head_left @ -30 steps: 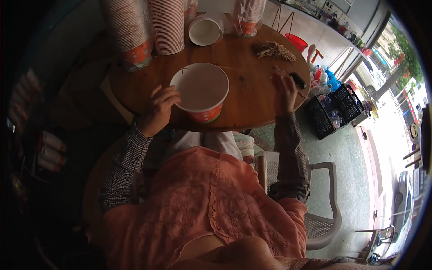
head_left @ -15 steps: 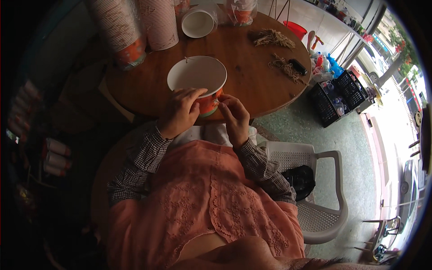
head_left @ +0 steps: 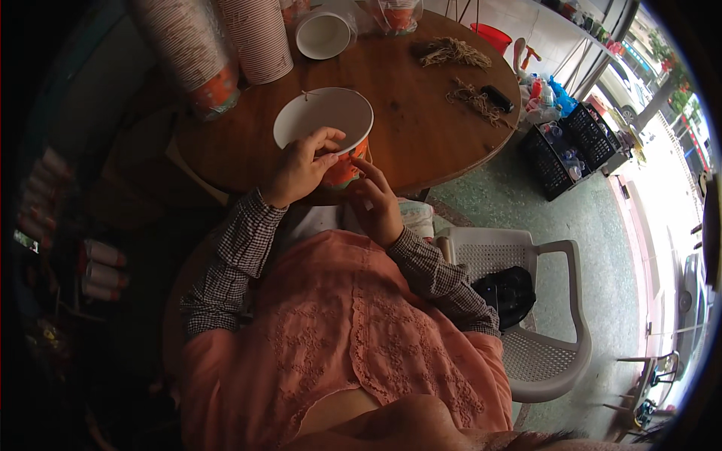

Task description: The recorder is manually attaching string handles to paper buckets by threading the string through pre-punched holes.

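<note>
On the near edge of the round wooden table (head_left: 421,113), a paper tub (head_left: 323,113) tilts toward me. It is white inside, orange outside. My left hand (head_left: 301,167) grips its near rim, fingers over the inside and thumb outside. Against the outer wall, just right of that thumb, are the bent, drawn-in fingers of my right hand (head_left: 377,204); whatever they pinch is too small to make out. A bit of twine (head_left: 307,95) pokes up at the tub's far rim.
Behind stand tall stacks of nested tubs (head_left: 256,37) and a white tub on its side (head_left: 323,36). Twine bundles (head_left: 454,52) and a black object (head_left: 496,99) lie at the right. A plastic chair (head_left: 553,368) and black crate (head_left: 553,161) stand on the floor.
My right hand has moved slightly left and down, its fingers shifting along the tub's wall. The left fingers have lifted a little over the rim. The whole view has shifted slightly.
</note>
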Demonstrator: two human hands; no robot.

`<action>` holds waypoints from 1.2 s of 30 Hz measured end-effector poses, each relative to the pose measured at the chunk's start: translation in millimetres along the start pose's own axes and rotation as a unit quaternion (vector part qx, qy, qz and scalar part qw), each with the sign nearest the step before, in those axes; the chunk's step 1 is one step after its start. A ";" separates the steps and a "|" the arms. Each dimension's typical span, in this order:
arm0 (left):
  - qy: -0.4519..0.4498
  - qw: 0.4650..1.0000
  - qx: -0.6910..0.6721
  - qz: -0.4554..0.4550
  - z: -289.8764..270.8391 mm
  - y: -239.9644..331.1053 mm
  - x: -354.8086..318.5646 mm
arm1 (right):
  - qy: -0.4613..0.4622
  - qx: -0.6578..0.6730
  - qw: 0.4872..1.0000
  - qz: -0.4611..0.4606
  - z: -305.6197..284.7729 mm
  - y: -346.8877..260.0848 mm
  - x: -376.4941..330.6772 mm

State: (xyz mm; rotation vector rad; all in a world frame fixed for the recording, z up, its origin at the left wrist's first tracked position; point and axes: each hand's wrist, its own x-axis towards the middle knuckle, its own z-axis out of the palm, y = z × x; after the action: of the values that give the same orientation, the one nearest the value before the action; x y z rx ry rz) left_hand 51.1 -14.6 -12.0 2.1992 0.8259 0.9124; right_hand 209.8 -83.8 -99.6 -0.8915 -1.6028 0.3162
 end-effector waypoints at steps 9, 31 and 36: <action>-0.032 0.998 -0.010 -0.060 -2.5 -1.2 2.7 | -0.041 -0.181 0.972 -0.147 -2.5 10.9 1.6; -0.028 0.999 -0.025 -0.037 -6.1 -8.1 7.1 | -0.131 -0.321 0.917 -0.197 -12.4 1.9 14.0; -0.056 0.996 -0.017 -0.070 -9.7 -1.6 7.9 | -0.081 -0.341 0.903 -0.249 -14.7 -6.1 28.3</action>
State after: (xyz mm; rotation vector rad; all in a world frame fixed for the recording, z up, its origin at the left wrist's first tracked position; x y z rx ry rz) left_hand 47.7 -5.0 -4.5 2.1119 0.8927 0.7240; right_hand 221.5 -72.2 -71.6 -0.9363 -2.0730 -0.5864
